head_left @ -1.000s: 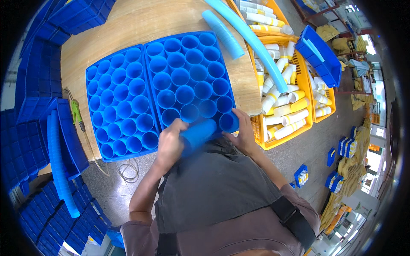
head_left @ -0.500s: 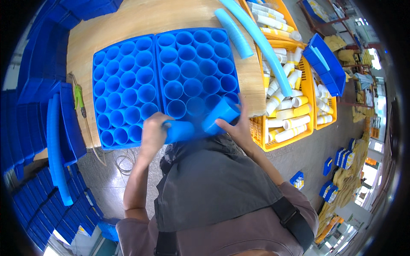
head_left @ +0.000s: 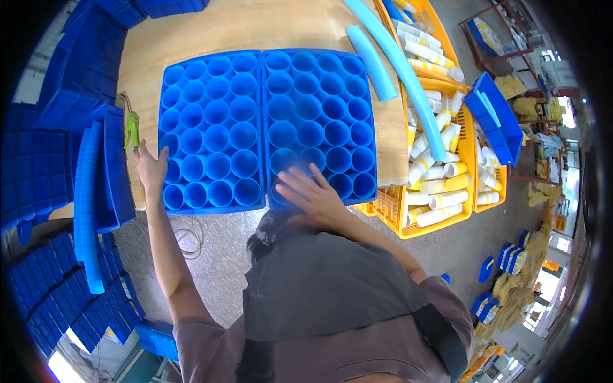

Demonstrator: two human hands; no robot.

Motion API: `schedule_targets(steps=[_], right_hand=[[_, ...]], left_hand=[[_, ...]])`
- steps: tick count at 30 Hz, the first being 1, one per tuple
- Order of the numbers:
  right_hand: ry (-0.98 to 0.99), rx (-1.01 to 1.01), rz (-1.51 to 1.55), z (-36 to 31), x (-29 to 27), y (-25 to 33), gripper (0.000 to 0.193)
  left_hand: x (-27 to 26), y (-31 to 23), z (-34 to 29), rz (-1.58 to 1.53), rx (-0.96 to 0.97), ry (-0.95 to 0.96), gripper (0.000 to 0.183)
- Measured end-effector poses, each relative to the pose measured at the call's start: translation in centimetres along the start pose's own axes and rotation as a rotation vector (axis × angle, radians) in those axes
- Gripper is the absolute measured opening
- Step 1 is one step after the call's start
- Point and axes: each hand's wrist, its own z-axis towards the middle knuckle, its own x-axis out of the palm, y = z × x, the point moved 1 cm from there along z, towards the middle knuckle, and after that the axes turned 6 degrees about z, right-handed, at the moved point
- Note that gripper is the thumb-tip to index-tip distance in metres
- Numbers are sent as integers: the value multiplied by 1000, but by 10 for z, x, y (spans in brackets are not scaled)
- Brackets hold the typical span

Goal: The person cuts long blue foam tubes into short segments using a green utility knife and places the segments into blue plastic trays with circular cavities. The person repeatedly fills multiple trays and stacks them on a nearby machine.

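Note:
Two blue bins stand side by side, the left bin point(head_left: 211, 211) and the right bin point(head_left: 319, 50), each packed with rows of upright blue cups point(head_left: 218, 165), mouths up. My left hand point(head_left: 152, 167) is at the left bin's outer side, fingers apart, the thumb by its rim. Nothing is in that hand. Over the near left part of the right bin, my right hand point(head_left: 311, 196) is spread palm down and empty. It hides some cups in the nearest row; whether it touches them I cannot tell.
A green air blow gun point(head_left: 131, 130) lies left of the bins. Long stacks of nested light-blue cups point(head_left: 373, 64) lie along the table's right edge. Yellow crates point(head_left: 408, 231) of white and yellow cups stand to the right. Blue bins point(head_left: 75, 83) are piled at left.
Both hands have let go of the blue cups they held. My left hand has moved left to the bin's outer side; my right has come left over the right bin's near rows.

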Motion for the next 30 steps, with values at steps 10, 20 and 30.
schedule_targets(steps=[10, 20, 30], right_hand=[[-702, 495, -152, -27, -25, -95, 64], [-610, 619, 349, -11, -28, -176, 55], [-415, 570, 809, 23, -49, -219, 61]], left_hand=[[35, 40, 18, -442, -342, 537, 42], [-120, -34, -69, -813, -458, 412, 27], [-52, -169, -85, -1328, -589, 742, 86]])
